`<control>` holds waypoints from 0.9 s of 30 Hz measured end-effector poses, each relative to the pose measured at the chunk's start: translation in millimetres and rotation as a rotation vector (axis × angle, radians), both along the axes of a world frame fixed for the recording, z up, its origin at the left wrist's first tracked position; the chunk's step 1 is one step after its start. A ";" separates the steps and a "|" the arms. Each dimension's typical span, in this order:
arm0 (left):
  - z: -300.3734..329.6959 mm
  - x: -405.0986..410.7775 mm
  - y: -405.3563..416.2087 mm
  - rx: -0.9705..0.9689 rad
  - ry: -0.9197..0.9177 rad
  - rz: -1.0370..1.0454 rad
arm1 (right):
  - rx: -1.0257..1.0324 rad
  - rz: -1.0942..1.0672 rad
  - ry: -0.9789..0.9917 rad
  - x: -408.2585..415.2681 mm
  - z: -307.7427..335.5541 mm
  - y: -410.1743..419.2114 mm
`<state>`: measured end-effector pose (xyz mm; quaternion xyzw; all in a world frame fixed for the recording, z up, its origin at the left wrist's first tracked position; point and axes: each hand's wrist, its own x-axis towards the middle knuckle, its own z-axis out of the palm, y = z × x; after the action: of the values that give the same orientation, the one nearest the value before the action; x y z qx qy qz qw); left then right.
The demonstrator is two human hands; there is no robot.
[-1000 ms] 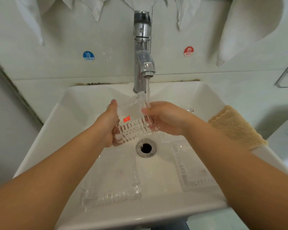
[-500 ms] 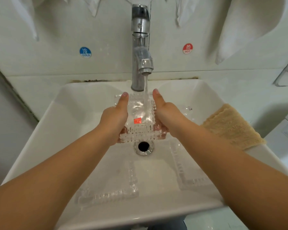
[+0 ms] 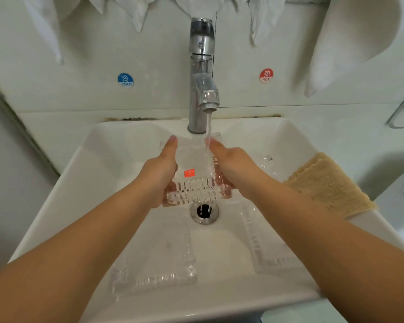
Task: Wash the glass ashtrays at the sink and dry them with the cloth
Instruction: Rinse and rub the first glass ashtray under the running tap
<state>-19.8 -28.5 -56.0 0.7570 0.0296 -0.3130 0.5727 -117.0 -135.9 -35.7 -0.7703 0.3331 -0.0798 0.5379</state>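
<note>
Two ashtrays (image 3: 154,264) (image 3: 268,243) lie half-hidden beneath forearms.

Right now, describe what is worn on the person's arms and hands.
Nothing shows: the left hand and right hand are bare, without gloves, rings or watch. Both forearms are uncovered to the picture's edge, so no sleeves appear.

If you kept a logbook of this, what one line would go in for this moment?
step: rinse | left hand + right hand: hold ashtray under running tap | two ashtrays lie in sink | cloth: on rim, unused
</note>
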 end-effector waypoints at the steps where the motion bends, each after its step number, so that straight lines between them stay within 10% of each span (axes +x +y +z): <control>1: 0.5 -0.7 -0.4 0.004 -0.001 -0.004 | -0.004 -0.029 -0.005 0.0 0.9 0.0; 4: -1.5 2.4 -0.1 -0.013 0.051 -0.002 | 0.029 -0.021 -0.049 0.2 -0.6 -3.4; 10: -7.2 5.2 12.5 -0.142 0.200 -0.167 | 0.723 0.375 -0.325 -1.6 4.7 -2.4; 27: -17.0 -0.4 -1.0 -0.153 0.212 -0.119 | 0.681 0.076 -0.352 2.9 1.9 2.0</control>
<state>-20.2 -29.5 -73.1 0.6742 0.0211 -0.4260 0.6029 -114.1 -133.9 -33.8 -0.5339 0.2146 -0.0756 0.8144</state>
